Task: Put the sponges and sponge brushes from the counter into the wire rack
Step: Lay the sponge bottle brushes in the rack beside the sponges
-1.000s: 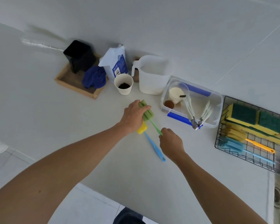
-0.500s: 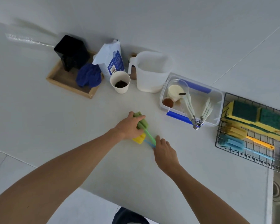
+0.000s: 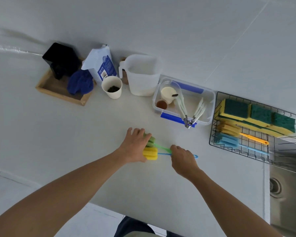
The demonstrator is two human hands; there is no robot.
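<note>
My left hand (image 3: 135,147) lies over the heads of two sponge brushes on the white bench (image 3: 75,142). Its fingers curl around the green brush (image 3: 151,141), and the yellow brush (image 3: 150,153) sits right under my palm, touching the green one. I am holding both heads together.

My right hand (image 3: 182,159) is closed over the thin handles. The green handle runs from the green head to my fingers. The blue handle (image 3: 196,156) of the yellow brush runs under my hand, and its tip pokes out on the far side.

The wire rack (image 3: 212,142) sits well to the right, by the sink (image 3: 284,194). Inside it are green and yellow sponges (image 3: 256,115) in a row at the back. In front of them lie a yellow brush with an orange handle (image 3: 229,129) and a blue brush (image 3: 226,140).

Between my hands and the rack stands a clear box (image 3: 210,106) with blue clips, holding small cups and white spoons. Further back I see a white jug (image 3: 142,76), a paper cup (image 3: 112,87) with something dark in it, a white bag (image 3: 101,64), and a wooden tray (image 3: 58,93) with a black pot (image 3: 61,59) and a blue cloth (image 3: 79,82).
</note>
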